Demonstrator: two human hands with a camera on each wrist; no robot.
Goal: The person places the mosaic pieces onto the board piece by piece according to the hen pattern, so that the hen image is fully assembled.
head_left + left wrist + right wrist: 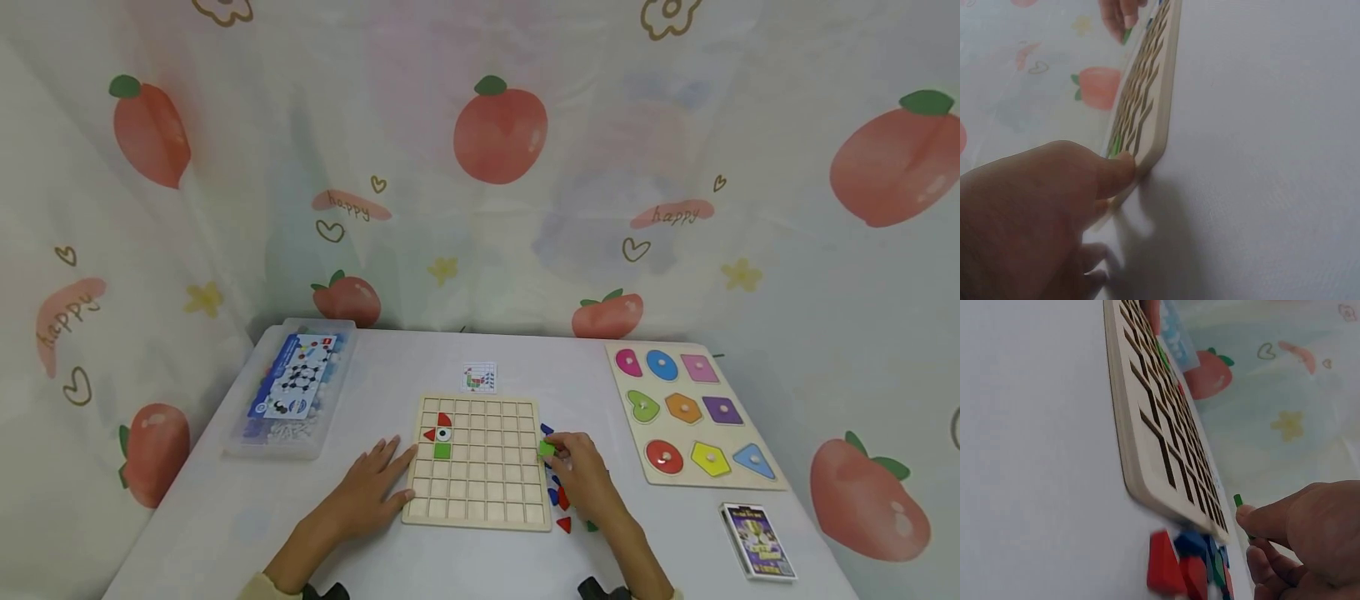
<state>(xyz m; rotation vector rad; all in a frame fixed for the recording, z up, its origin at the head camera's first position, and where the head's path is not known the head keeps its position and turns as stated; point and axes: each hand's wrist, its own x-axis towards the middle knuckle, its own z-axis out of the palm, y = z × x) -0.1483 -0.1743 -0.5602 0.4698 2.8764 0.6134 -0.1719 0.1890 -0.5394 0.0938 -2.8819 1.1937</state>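
A wooden grid board [480, 475] lies flat on the table. In its upper left cells sit a red quarter-round piece [445, 419], a red triangle [430, 434], a white tile with a dark dot [443, 434] and a green square tile [442, 451]. My left hand [369, 492] rests at the board's left edge, fingers spread and thumb touching the rim. At the right edge, my right hand [585, 475] pinches another green square tile [547, 449] between thumb and fingers, raised off the table in the right wrist view. Loose red pieces [1165, 562] and blue pieces [1191, 542] lie beside the board.
A small pattern card [479, 377] lies behind the board. To the left stands a clear plastic case [330, 400] of parts. On the right are a shape puzzle board [675, 429] and a purple card box [759, 542]. A printed curtain [420, 125] hangs behind the table.
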